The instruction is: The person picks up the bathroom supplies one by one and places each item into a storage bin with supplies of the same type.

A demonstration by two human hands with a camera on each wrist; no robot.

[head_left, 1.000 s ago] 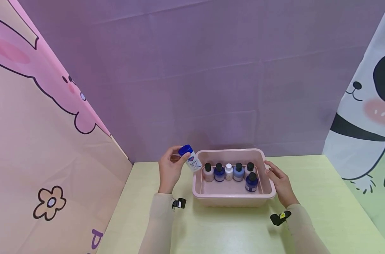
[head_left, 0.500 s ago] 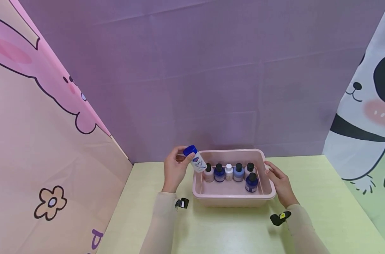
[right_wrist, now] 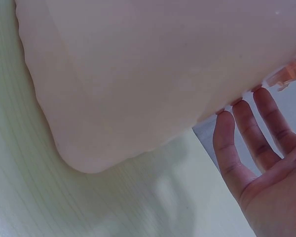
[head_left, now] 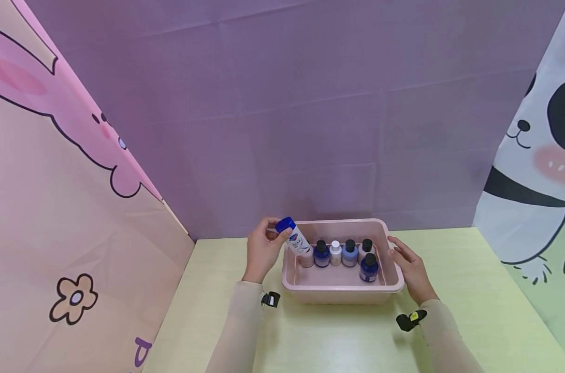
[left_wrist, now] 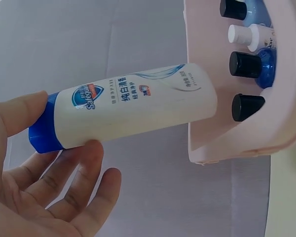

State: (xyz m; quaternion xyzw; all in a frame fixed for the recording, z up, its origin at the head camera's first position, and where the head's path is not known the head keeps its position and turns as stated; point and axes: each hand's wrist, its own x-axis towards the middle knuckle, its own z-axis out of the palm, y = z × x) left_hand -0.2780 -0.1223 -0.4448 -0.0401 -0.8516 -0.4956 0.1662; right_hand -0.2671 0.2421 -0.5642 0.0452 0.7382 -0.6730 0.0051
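Observation:
My left hand (head_left: 261, 255) pinches a white body wash bottle (head_left: 298, 242) by its blue cap, thumb on one side and fingers on the other. The bottle tilts, its base over the left end of a pink plastic bin (head_left: 343, 288). In the left wrist view, the Safeguard label (left_wrist: 87, 97) faces the camera. Several small bottles stand upright in the bin, among them a dark blue bottle (head_left: 321, 254) and a white-capped bottle (head_left: 335, 253). My right hand (head_left: 414, 270) rests at the bin's right side, its fingertips (right_wrist: 224, 118) touching the outer wall with fingers nearly straight.
The bin stands on a pale yellow-green table (head_left: 343, 336), near a purple backdrop (head_left: 287, 129). Another dark blue bottle (head_left: 368, 268) stands in front of the bin's back row. Printed panels flank both sides.
My left hand has moved to the right with the body wash bottle, whose base now overlaps the leftmost small bottle in the bin. My right hand has stayed at the bin's right side.

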